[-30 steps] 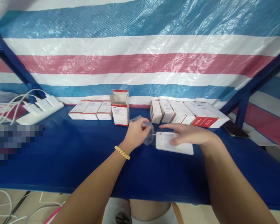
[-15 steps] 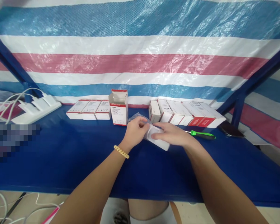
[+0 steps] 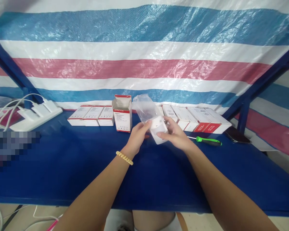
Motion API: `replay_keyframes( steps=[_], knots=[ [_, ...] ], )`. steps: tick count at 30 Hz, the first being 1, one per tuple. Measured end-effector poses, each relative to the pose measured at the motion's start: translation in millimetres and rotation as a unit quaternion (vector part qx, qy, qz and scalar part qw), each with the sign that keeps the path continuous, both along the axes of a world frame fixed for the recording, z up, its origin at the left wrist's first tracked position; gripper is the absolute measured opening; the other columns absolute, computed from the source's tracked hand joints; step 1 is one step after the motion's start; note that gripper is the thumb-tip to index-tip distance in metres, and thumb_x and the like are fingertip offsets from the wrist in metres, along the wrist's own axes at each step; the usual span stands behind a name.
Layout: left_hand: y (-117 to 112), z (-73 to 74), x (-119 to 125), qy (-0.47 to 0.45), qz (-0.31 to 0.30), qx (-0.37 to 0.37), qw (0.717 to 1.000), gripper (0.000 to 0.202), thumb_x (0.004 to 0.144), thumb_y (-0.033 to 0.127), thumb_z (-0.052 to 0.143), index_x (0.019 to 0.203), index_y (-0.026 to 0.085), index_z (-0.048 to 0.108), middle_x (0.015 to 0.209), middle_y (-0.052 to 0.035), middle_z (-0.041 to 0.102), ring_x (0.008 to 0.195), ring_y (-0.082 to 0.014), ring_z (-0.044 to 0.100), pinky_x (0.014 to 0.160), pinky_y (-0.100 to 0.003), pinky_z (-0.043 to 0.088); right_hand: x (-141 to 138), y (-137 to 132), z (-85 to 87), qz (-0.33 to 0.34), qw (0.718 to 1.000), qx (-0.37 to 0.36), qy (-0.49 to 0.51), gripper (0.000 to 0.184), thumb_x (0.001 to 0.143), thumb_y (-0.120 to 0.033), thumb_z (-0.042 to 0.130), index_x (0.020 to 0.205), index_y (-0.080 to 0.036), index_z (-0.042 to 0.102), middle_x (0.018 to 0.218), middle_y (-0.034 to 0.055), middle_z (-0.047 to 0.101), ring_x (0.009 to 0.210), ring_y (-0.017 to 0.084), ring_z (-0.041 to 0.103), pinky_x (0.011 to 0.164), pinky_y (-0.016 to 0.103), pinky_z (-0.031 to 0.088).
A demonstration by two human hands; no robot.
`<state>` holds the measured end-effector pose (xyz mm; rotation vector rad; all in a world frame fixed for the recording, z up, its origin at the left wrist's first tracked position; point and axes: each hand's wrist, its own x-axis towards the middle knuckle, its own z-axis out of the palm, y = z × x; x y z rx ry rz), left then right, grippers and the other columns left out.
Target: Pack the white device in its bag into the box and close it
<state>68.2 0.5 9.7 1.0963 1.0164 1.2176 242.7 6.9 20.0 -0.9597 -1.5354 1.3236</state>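
Left hand (image 3: 137, 137), yellow coiled band at the wrist, fingers curled shut on the crinkled clear plastic bag (image 3: 144, 107). Right hand (image 3: 174, 134), fingers closed round the small white plastic device (image 3: 159, 128), lifted above the blue table (image 3: 62, 166), bag mouth touching its top. Just behind: open red-and-white carton (image 3: 122, 113). To the right: green-handled screwdriver (image 3: 205, 140) lying flat.

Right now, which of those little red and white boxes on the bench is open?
The upright box standing just left of the hands, its top flaps raised. The other boxes lie flat and closed in rows on either side of it.
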Motion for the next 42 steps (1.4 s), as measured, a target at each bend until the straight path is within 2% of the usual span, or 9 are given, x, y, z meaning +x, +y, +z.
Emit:
replay_keyframes(
  steps=[3, 7, 13, 17, 22, 26, 29, 33, 42],
  knots=[
    [2.0, 1.7, -7.2, 0.015, -0.024, 0.113, 0.993, 0.045, 0.074, 0.047, 0.074, 0.107, 0.016, 0.068, 0.107, -0.0082, 0.071, 0.101, -0.0216, 0.064, 0.087, -0.034, 0.05, -14.9, 4.2, -18.4, -0.012, 0.998, 0.005, 0.066, 0.074, 0.063, -0.035, 0.084, 0.126, -0.027, 0.045, 0.105, 0.0033, 0.07, 0.093, 0.021, 0.068, 0.081, 0.037, 0.057],
    [8.4, 0.4, -24.6, 0.152, -0.06, 0.158, 0.974, 0.045, 0.072, 0.042, 0.077, 0.107, 0.016, 0.068, 0.105, -0.0081, 0.072, 0.097, -0.0221, 0.065, 0.086, -0.036, 0.05, -23.8, 6.3, -32.6, -0.003, 0.995, 0.024, 0.093, 0.073, 0.057, -0.031, 0.088, 0.119, -0.025, 0.051, 0.119, 0.0061, 0.066, 0.111, 0.024, 0.064, 0.096, 0.041, 0.053],
    [14.4, -4.2, -39.5, 0.254, -0.111, 0.158, 0.947, 0.045, 0.071, 0.045, 0.078, 0.105, 0.016, 0.067, 0.105, -0.0075, 0.071, 0.095, -0.023, 0.064, 0.086, -0.037, 0.048, -14.6, 6.9, -30.6, 0.106, 0.991, 0.003, 0.08, 0.077, 0.059, -0.031, 0.087, 0.126, -0.023, 0.05, 0.127, 0.0086, 0.063, 0.119, 0.026, 0.06, 0.101, 0.044, 0.048],
    [11.6, -2.7, -42.9, 0.319, -0.115, 0.162, 0.927, 0.05, 0.067, 0.044, 0.081, 0.106, 0.016, 0.068, 0.108, -0.0084, 0.069, 0.098, -0.0257, 0.062, 0.088, -0.04, 0.047, -3.5, 11.1, -23.8, 0.026, 0.998, 0.035, 0.056, 0.064, 0.069, -0.037, 0.08, 0.126, -0.026, 0.053, 0.129, 0.0073, 0.062, 0.115, 0.023, 0.061, 0.1, 0.042, 0.048],
    [4.4, -0.1, -34.0, 0.209, -0.105, 0.208, 0.95, 0.078, 0.064, 0.039, 0.085, 0.132, 0.021, 0.051, 0.131, -0.0097, 0.06, 0.117, -0.0261, 0.057, 0.099, -0.039, 0.045, 4.1, 11.6, -17.1, 0.051, 0.989, 0.078, -0.114, 0.046, 0.07, -0.035, 0.079, 0.11, -0.019, 0.067, 0.11, 0.0084, 0.071, 0.1, 0.026, 0.066, 0.095, 0.047, 0.05],
    [3.5, -1.9, -25.0, 0.2, -0.082, 0.199, 0.956, 0.07, 0.066, 0.037, 0.083, 0.128, 0.02, 0.055, 0.123, -0.0084, 0.065, 0.111, -0.0254, 0.061, 0.095, -0.037, 0.048, 2.8, 8.9, -17.7, 0.076, 0.967, 0.127, -0.208, 0.058, 0.064, -0.027, 0.082, 0.119, -0.018, 0.065, 0.12, 0.01, 0.069, 0.112, 0.031, 0.062, 0.102, 0.05, 0.045],
    [7.2, -3.4, -28.8, 0.219, -0.15, 0.161, 0.951, 0.061, 0.068, 0.037, 0.082, 0.121, 0.017, 0.06, 0.114, -0.008, 0.069, 0.104, -0.026, 0.063, 0.09, -0.038, 0.05, 1.7, 8.9, -20.8, 0.084, 0.971, 0.129, -0.182, 0.068, 0.064, -0.031, 0.083, 0.126, -0.017, 0.059, 0.123, 0.0106, 0.067, 0.112, 0.029, 0.062, 0.101, 0.048, 0.047],
    [13.9, -3.8, -41.0, 0.223, -0.251, 0.134, 0.932, 0.05, 0.078, 0.043, 0.073, 0.118, 0.014, 0.064, 0.111, -0.0086, 0.07, 0.105, -0.0269, 0.062, 0.093, -0.039, 0.048, 0.7, 10.4, -24.5, 0.082, 0.982, 0.113, -0.129, 0.059, 0.074, -0.042, 0.076, 0.124, -0.017, 0.059, 0.116, 0.0106, 0.07, 0.102, 0.026, 0.067, 0.09, 0.042, 0.053],
    [20.4, -12.2, -46.3, 0.09, -0.246, 0.13, 0.956, 0.055, 0.077, 0.035, 0.076, 0.126, 0.017, 0.059, 0.118, -0.0103, 0.068, 0.104, -0.0243, 0.064, 0.095, -0.039, 0.048, -7.4, 8.0, -31.1, -0.024, 0.979, 0.162, -0.123, 0.069, 0.065, -0.042, 0.084, 0.124, -0.02, 0.057, 0.115, 0.0101, 0.069, 0.103, 0.028, 0.066, 0.087, 0.042, 0.053]
  ],
)
